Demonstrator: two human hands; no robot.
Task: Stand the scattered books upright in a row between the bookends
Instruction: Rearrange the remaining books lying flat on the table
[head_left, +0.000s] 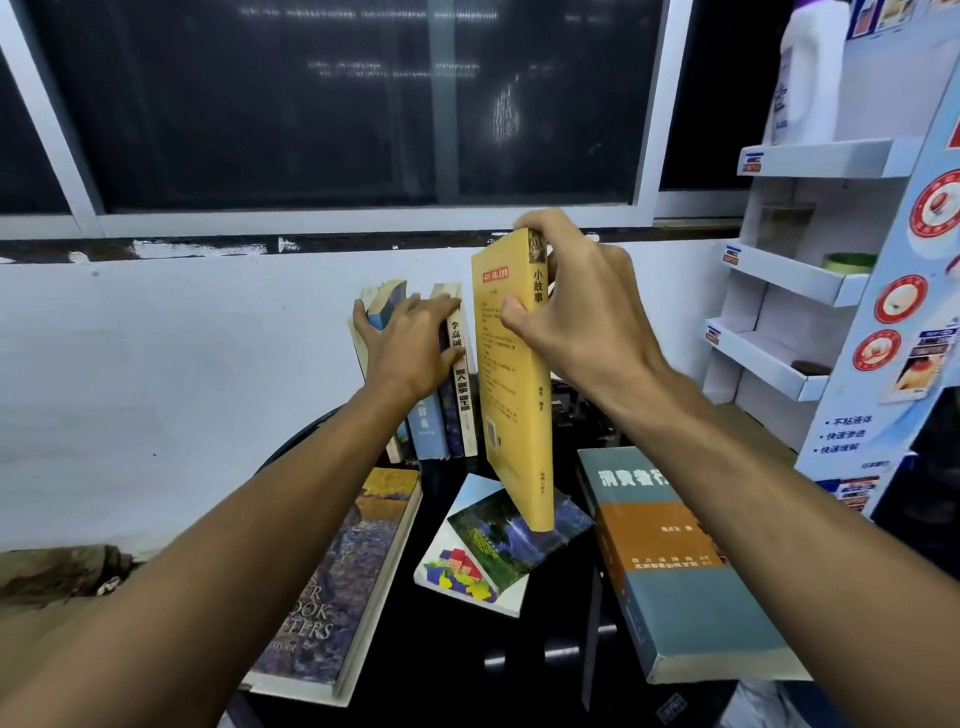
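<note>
My right hand (576, 306) grips a yellow book (511, 384) by its top, holding it upright and slightly tilted just right of the standing row. My left hand (408, 343) presses flat against the upper spines of that row of upright books (449, 415) at the back of the dark round table (550, 649). Three books lie flat on the table: a blue painting-cover book (343, 587) at left, a small colourful book (488, 551) in the middle under the yellow book's lower corner, and a thick teal and orange book (675, 577) at right. The bookends are hidden.
A white wall and dark window stand behind the table. A white cardboard display shelf (795, 291) with a jar and small items rises at the right. Dark metal parts (571, 410) sit behind the yellow book.
</note>
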